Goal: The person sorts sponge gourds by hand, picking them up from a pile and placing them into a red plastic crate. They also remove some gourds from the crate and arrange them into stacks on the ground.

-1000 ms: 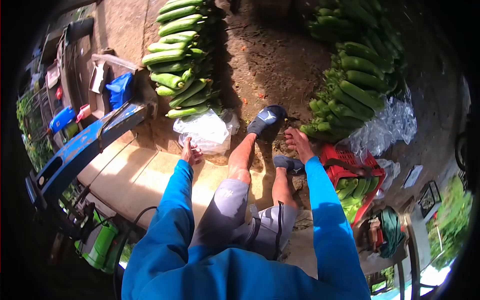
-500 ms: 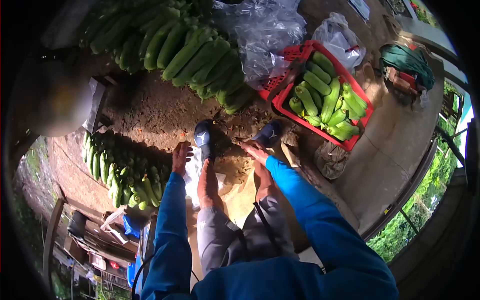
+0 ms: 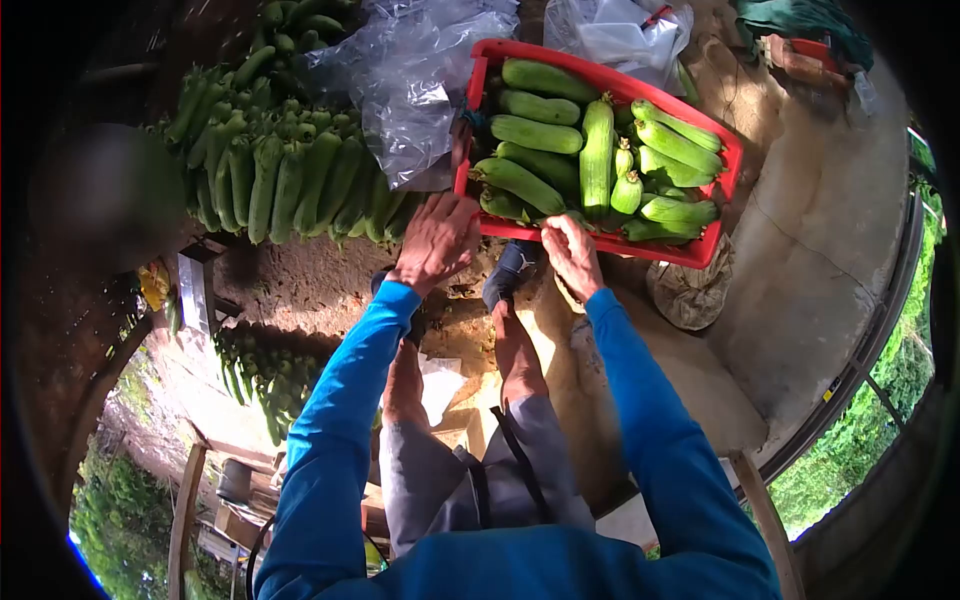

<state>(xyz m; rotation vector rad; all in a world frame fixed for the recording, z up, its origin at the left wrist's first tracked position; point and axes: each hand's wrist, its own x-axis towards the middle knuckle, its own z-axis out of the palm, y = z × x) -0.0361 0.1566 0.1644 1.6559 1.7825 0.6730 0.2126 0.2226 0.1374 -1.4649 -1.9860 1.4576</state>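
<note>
A red plastic crate [image 3: 590, 238] full of pale green zucchini [image 3: 537, 133] stands in front of me, tilted in view. At its near left corner is my left hand [image 3: 440, 240], back upward, fingers stretched toward the rim, holding nothing visible. My right hand [image 3: 572, 255] is at the middle of the crate's near side, its curled fingers closed over the rim. Inside, most zucchini lie across the left half. One long zucchini [image 3: 597, 155] points toward me, and others are stacked on the right, some with withered flower ends.
Large zucchini piles lie at the upper left [image 3: 290, 180] and lower left [image 3: 265, 375]. Clear plastic sheeting [image 3: 420, 85] covers ground left of the crate; a plastic bag [image 3: 625, 40] is behind it. A crumpled sack [image 3: 690, 285] sits by a concrete ledge [image 3: 800, 240].
Both my hands have moved forward to the crate, the left also swinging right. My right fingers have closed on the rim. The view has shifted, making the crate appear larger and nearer.
</note>
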